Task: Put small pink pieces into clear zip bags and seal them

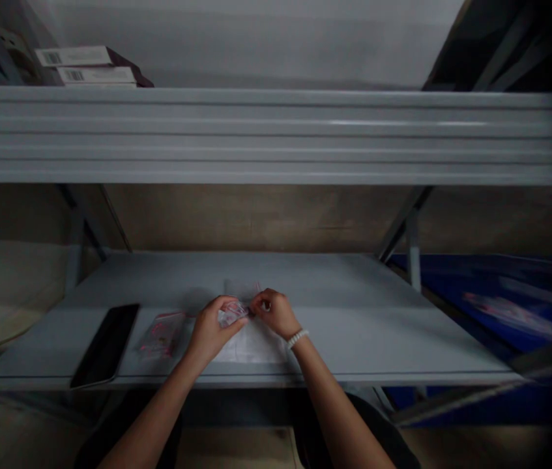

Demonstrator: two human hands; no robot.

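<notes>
My left hand (213, 329) and my right hand (276, 314) meet over the grey metal shelf (354, 339), both pinching a small clear plastic packet (232, 314) with pink in it. Beneath them lies a white sheet or flat white bag (251, 344); I cannot tell which. A second clear bag with pink contents (161, 335) rests just left of my left hand, not touching it. Farther left lies a black tablet-like slab (104, 345). A white beaded bracelet (298, 339) circles my right wrist.
A grey steel shelf beam (256, 137) runs across above my hands, with several white-labelled boxes (85, 65) on the level over it. Diagonal steel braces stand at both sides. A blue sheet or panel (481, 306) lies beyond the shelf's right end.
</notes>
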